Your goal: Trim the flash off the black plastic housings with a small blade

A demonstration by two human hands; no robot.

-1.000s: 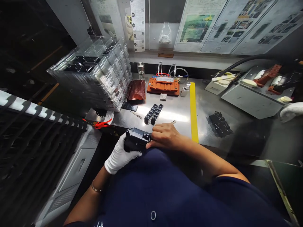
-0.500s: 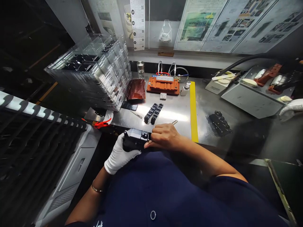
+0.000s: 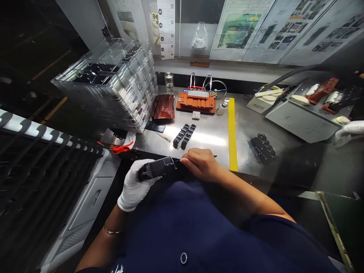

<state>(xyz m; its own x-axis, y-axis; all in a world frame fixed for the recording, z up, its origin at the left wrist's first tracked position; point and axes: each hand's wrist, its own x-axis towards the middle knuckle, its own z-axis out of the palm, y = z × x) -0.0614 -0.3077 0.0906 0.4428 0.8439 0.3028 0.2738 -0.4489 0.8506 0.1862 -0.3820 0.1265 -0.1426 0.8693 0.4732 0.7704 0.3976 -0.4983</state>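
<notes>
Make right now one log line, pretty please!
left hand: gloved, holding black part | right hand: bare, holding thin tool | bench: two black strips, orange fixture

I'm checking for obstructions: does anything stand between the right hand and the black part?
Nothing visible blocks the way: between the right hand and the black part in the gloved left hand, only what seems a thin tool's tip shows.

A metal bench (image 3: 142,146) bears a bright glare (image 3: 212,139). Behind the bench, posters (image 3: 240,30) hang on a pale wall (image 3: 184,41); left of it, a yellow line (image 3: 54,110) crosses dark floor (image 3: 22,68).
</notes>
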